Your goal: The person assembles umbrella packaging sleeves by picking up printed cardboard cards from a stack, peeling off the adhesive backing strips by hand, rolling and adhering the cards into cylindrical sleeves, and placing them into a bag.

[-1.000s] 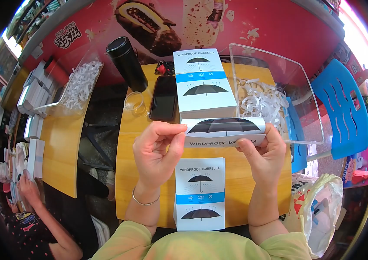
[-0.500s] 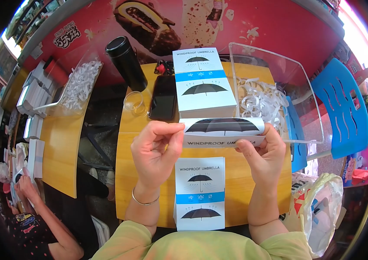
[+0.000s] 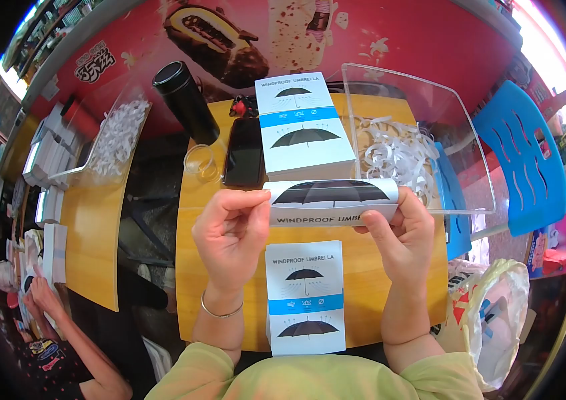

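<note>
Between my two hands is a white printed paper, bent over lengthwise, showing a black umbrella picture above the words "WINDPROOF UMBRELLA". My left hand pinches its left end between thumb and fingers. At the other end, my right hand grips the paper, its thumb in front covering part of the lettering. Below, close to my body, lies a pile of flat umbrella-printed papers. Beyond the held paper stands a taller stack of the same papers, each with a blue band.
On the wooden table are a black phone, a clear cup and a black bottle. A clear bin holds white paper strips. A blue chair and plastic bag are right; another person's arm is left.
The view has turned slightly, so table items appear further left. My right thumb now covers more of the lettering's end. Both hands keep hold of the bent paper.
</note>
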`<state>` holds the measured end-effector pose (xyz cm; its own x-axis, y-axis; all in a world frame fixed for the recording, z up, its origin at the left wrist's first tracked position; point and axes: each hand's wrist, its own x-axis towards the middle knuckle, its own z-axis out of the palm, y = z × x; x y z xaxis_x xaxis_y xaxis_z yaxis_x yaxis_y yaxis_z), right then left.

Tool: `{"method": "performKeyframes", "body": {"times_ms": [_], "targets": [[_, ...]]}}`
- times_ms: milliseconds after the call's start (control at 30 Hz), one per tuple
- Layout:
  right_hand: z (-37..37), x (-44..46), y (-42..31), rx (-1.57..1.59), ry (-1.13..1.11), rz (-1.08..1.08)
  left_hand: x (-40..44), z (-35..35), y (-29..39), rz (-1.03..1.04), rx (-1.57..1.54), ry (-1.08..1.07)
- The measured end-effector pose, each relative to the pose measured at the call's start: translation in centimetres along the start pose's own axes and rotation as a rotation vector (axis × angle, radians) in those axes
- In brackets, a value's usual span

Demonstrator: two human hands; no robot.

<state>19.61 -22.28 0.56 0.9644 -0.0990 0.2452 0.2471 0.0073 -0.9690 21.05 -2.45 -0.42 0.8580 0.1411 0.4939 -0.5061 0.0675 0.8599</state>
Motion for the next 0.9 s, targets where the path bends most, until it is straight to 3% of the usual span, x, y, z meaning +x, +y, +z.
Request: {"method": "performKeyframes", "body": {"times_ms": [133, 367, 733, 900], "targets": [[-0.6, 0.0, 0.2, -0.070, -0.087, -0.019, 0.0, 0.0, 0.0, 0.000, 0.010, 0.006], [-0.3, 0.1, 0.1, -0.024, -0.024, 0.036, -0.1, 0.0, -0.1, -0.008, 0.043, 0.021], [-0.5, 0.3, -0.1, 0.176, -0.023, 0.051, -0.7, 0.2, -0.8, 0.229, 0.047, 0.013], [-1.7, 0.4, 1.0, -0.035, -0.045, -0.124, -0.9, 0.2, -1.2, 0.330, 0.058, 0.011]]}}
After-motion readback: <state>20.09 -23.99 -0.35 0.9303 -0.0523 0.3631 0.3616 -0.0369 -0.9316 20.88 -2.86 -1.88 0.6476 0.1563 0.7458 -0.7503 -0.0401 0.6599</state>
